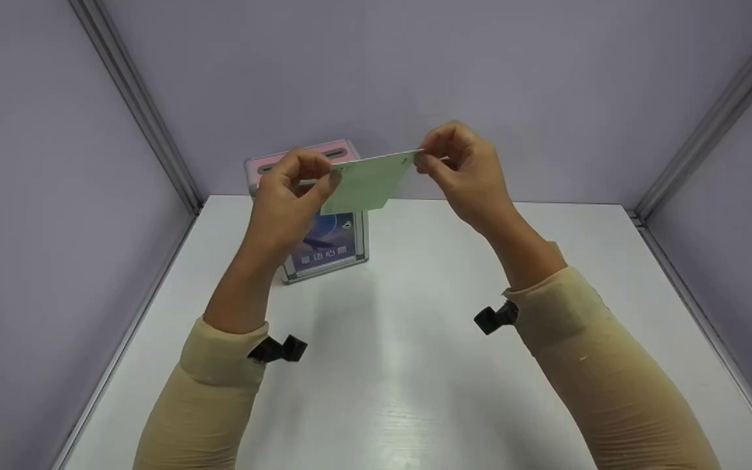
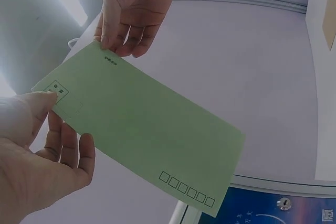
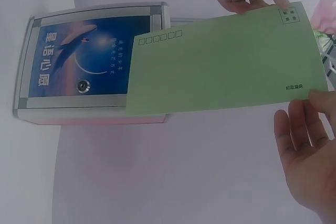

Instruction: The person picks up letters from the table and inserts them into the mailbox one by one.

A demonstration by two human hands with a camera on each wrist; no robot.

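A pale green envelope point(image 1: 368, 183) is held in the air between both hands, above the table and in front of a small box. My left hand point(image 1: 292, 196) pinches its left corner by the stamp square point(image 2: 56, 89). My right hand point(image 1: 464, 171) pinches the opposite corner. The envelope point(image 2: 142, 129) faces the wrist cameras with printed postcode squares along one edge point(image 3: 160, 38). Behind and below it stands a pink-topped box point(image 1: 324, 215) with a metal frame, a blue printed front panel point(image 3: 79, 59) and a small keyhole point(image 3: 82, 85).
The white table point(image 1: 415, 339) is enclosed by pale grey walls with metal corner strips point(image 1: 134, 104). The box has slots in its pink top point(image 1: 337, 154). Small black cameras are strapped to both wrists over beige sleeves point(image 1: 585, 352).
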